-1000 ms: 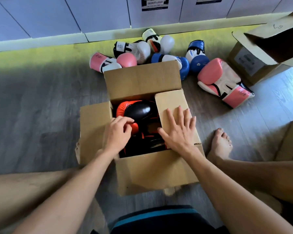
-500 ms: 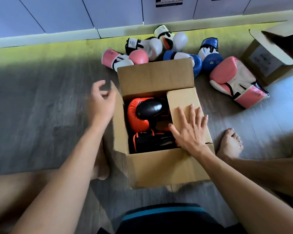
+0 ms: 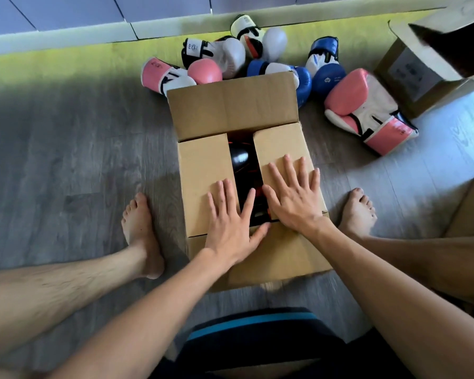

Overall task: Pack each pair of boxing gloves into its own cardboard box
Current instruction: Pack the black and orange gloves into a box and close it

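Note:
A cardboard box [image 3: 203, 170] stands on the floor between my feet. Black and red gloves [image 3: 240, 160] show through the gap between its two side flaps. My left hand [image 3: 231, 220] lies flat on the left flap, fingers spread. My right hand [image 3: 293, 192] presses flat on the right flap. The far flap [image 3: 230, 105] still stands up. Behind the box lie a pink and white glove [image 3: 175, 76], two white gloves [image 3: 225, 54], and blue gloves [image 3: 324, 72]. A large pink and white glove [image 3: 367, 110] rests to the right.
An open cardboard box [image 3: 427, 67] sits at the far right, and another box's corner [image 3: 471, 212] shows at the right edge. My bare feet [image 3: 141, 231] flank the packed box. A pale wall [image 3: 66, 12] runs along the back.
My left hand swung the left flap over from upright and now holds it down flat. The right hand stays on the right flap. The gloves are now mostly covered.

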